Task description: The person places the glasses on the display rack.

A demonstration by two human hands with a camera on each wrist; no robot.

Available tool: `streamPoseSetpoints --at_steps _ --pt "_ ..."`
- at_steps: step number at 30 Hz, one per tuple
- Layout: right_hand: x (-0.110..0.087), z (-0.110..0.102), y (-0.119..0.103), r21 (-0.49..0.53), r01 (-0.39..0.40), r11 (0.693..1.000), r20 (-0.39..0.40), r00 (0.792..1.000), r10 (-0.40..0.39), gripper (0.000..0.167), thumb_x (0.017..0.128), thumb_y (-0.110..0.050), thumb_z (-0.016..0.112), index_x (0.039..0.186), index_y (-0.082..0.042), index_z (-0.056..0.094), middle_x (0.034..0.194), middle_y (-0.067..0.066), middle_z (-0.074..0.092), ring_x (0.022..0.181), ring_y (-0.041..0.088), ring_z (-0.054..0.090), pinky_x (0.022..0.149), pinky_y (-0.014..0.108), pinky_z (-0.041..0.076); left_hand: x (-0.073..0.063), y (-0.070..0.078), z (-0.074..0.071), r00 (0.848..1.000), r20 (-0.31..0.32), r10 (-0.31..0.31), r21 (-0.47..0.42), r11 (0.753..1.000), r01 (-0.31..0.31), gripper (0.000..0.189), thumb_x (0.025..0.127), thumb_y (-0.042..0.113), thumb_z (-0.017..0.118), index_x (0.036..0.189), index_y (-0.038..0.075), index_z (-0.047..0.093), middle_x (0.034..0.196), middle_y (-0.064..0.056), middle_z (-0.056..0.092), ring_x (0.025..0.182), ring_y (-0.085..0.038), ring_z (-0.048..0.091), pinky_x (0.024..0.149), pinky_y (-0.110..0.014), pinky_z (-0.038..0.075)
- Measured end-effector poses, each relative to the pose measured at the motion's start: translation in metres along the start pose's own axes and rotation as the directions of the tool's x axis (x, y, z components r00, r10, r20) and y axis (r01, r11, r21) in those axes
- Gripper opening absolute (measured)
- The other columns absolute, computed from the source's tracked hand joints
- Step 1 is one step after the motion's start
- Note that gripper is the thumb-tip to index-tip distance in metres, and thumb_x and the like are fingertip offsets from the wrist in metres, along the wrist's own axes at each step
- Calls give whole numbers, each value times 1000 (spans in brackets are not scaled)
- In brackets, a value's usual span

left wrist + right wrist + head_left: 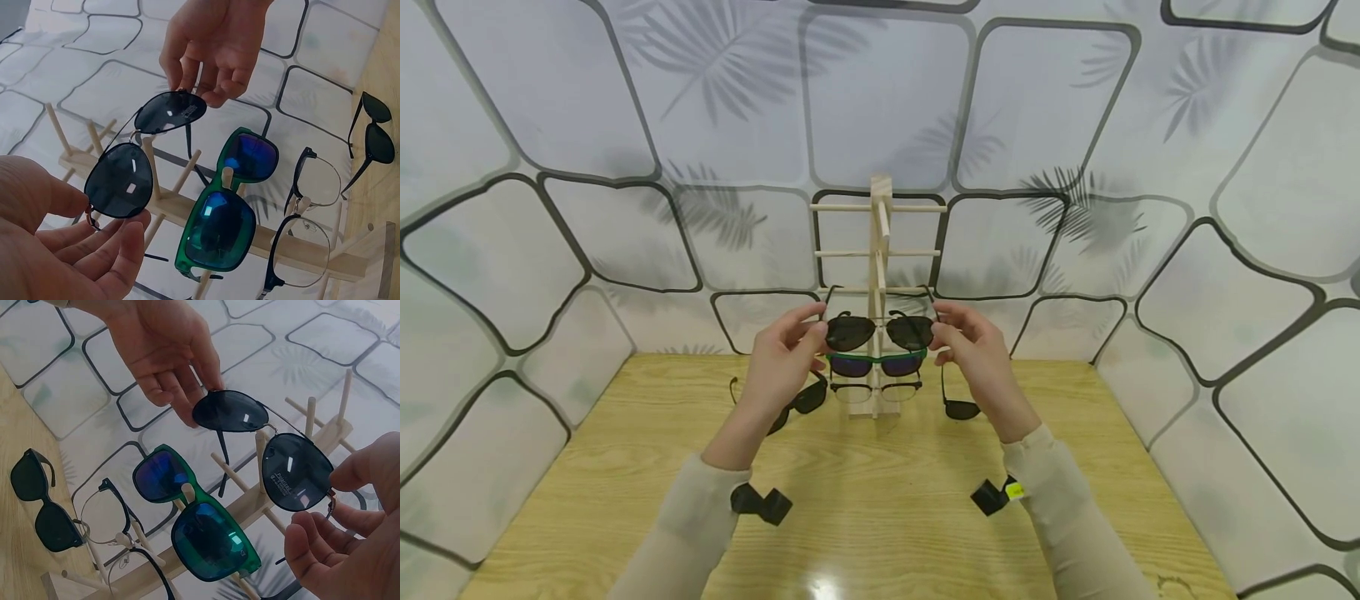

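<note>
Dark aviator sunglasses [880,332] hang level in front of the wooden rack [880,200], at its third rung. My left hand [818,331] pinches their left end and my right hand [937,335] pinches the right end. From the left wrist, the aviators [147,156] sit between my left hand [94,215] and the right hand's fingertips [187,84]. From the right wrist, the aviators [262,437] are pinched by my right hand [328,500], with the left hand [200,406] on the far lens edge.
Green-framed mirrored sunglasses [876,364] and clear half-rim glasses [876,389] hang on the lower rungs. Two black sunglasses lie on the wooden table [850,517], one left [801,400] and one right [958,407] of the rack. Patterned walls enclose the table.
</note>
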State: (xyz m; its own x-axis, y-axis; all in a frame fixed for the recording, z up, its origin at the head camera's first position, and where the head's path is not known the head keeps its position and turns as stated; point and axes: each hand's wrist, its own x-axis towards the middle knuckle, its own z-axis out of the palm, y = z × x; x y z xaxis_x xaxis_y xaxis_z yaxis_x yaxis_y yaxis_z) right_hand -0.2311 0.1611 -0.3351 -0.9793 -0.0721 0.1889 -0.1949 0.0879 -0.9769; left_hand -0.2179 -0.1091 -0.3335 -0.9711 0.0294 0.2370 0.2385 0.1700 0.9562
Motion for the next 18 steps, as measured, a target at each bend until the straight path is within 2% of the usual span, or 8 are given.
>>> streamPoseSetpoints --at_steps 6,18 --pt "3 0 2 -7 -18 1000 0 1000 18 40 109 -18 58 148 -8 59 120 4 58 93 17 65 75 29 60 1 1 0 1000 2 -17 3 1000 17 40 110 18 58 150 12 59 125 -25 73 90 -26 75 69 -24 61" --pt "7 0 5 -15 -29 999 -1 1000 29 40 109 -17 58 149 -10 59 121 5 59 92 16 65 78 34 61 5 1 1 998 5 -60 -15 998 60 45 110 17 58 154 8 55 127 -25 72 96 -29 75 70 -23 62"
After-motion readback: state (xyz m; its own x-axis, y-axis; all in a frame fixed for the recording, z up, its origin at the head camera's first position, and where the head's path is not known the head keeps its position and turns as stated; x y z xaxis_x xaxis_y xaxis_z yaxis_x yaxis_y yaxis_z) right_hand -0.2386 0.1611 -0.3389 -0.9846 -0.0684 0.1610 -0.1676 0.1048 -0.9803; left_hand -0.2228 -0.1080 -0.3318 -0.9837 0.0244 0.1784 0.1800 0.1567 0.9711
